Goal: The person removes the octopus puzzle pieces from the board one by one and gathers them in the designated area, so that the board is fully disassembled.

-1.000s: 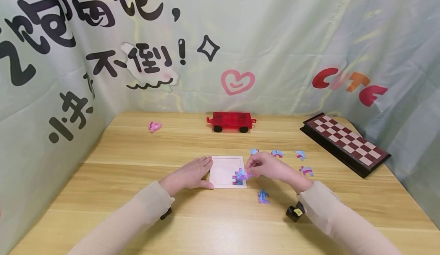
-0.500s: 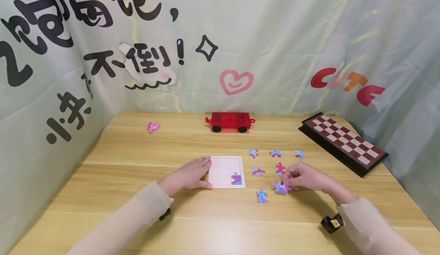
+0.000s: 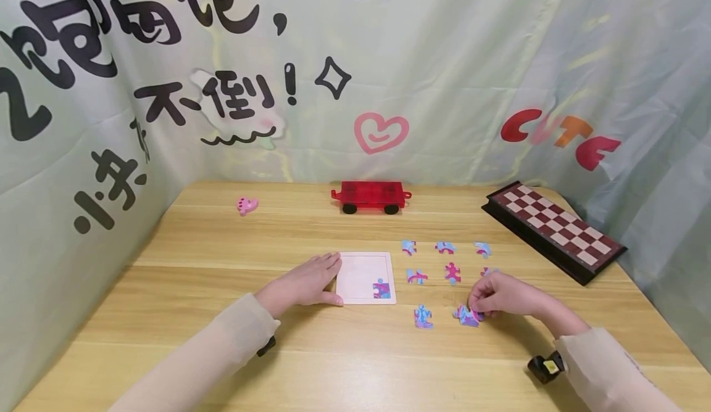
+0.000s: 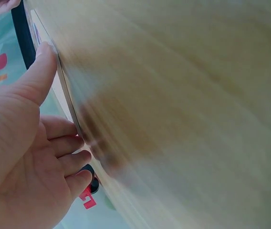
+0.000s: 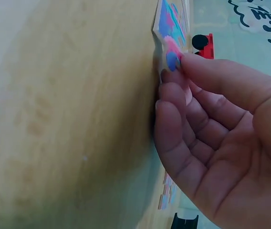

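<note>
My right hand (image 3: pixel 502 295) pinches a purple, blue and pink jigsaw piece (image 3: pixel 468 316) between thumb and fingertips, low at the tabletop right of the tray. The right wrist view shows that puzzle piece (image 5: pixel 171 26) under the thumb and fingertips. At the left edge of a square white puzzle tray (image 3: pixel 355 273) rests my left hand (image 3: pixel 308 281), its fingers extended along the border. In the left wrist view, the thumb of this hand (image 4: pixel 26 143) touches the tray's side. One pink and purple piece (image 3: pixel 381 288) lies in the tray's near right corner.
Several loose jigsaw pieces (image 3: pixel 445 248) lie in rough rows right of the tray; one piece (image 3: pixel 423 316) sits closest to me. Behind stand a red toy wagon (image 3: pixel 371 195) and a pink paw-shaped item (image 3: pixel 247 206). A checkered board (image 3: pixel 558 227) lies at the right.
My right hand has carried the pinched piece from above the tray's near right corner rightward and down to the tabletop. The left hand has stayed at the tray.
</note>
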`<state>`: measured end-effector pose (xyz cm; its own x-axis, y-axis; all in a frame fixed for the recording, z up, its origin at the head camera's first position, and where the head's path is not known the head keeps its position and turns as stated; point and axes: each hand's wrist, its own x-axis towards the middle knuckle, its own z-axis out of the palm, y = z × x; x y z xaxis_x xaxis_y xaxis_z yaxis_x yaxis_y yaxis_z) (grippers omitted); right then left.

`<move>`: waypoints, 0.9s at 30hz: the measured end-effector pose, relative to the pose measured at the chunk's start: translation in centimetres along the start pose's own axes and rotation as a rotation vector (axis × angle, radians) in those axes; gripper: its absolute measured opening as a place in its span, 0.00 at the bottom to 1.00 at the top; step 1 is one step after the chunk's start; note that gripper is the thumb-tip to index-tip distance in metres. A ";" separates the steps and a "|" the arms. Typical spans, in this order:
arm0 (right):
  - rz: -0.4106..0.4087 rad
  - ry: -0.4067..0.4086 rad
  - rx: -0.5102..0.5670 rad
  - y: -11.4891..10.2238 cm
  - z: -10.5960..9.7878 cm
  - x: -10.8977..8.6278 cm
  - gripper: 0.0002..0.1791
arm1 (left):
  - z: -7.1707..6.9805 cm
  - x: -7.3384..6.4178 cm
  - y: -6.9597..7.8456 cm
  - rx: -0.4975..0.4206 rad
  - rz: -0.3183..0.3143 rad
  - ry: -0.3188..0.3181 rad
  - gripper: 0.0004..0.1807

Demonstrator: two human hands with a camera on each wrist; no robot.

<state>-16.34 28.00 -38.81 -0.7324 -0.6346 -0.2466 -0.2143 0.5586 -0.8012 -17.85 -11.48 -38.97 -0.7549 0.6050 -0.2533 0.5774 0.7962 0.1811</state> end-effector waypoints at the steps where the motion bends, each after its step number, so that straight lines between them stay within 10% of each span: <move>1: 0.004 0.002 -0.008 -0.1 0.0 0.0 0.06 | 0.0 0.0 0.0 0.000 0.002 0.003 0.47; 16: 0.023 0.059 -0.029 -1.1 0.1 1.1 0.05 | 0.0 -0.1 0.1 0.018 0.009 0.013 0.47; 27: -0.065 0.145 -0.114 -4.5 1.8 5.8 0.09 | 0.1 0.0 0.1 0.016 0.009 0.020 0.47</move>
<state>-18.47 20.89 -37.64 -0.7982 -0.5926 -0.1086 -0.3301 0.5810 -0.7440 -17.76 -11.43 -39.08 -0.7558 0.6121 -0.2325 0.5887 0.7907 0.1680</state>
